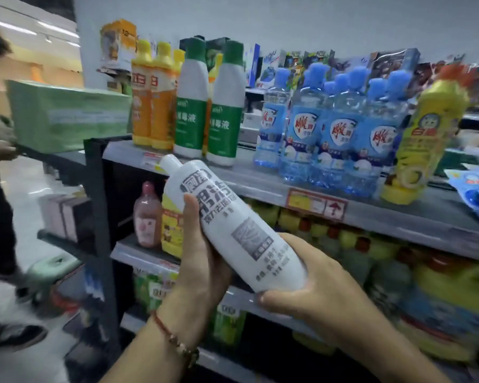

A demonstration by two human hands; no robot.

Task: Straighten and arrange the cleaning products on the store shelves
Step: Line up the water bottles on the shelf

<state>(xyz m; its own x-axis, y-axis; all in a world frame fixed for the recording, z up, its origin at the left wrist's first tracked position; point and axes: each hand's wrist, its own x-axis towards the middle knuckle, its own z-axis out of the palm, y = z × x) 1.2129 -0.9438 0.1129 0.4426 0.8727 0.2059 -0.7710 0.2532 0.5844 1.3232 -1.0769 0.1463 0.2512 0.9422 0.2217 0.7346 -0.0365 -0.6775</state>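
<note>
top shelf [260, 186] | orange bottles [150, 106], green-white bottles [208, 111], blue bottles [329, 134], yellow bottle [423, 139]

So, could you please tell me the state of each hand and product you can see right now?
White bottle: tilted, off the shelf, capped, held in both hands.
Left hand: grip round the bottle's middle.
Right hand: grip round the bottle's base.
Green-and-white bottles: upright on the top shelf.
Blue bottles: upright, clustered.
Yellow bottle: leaning slightly.
</note>
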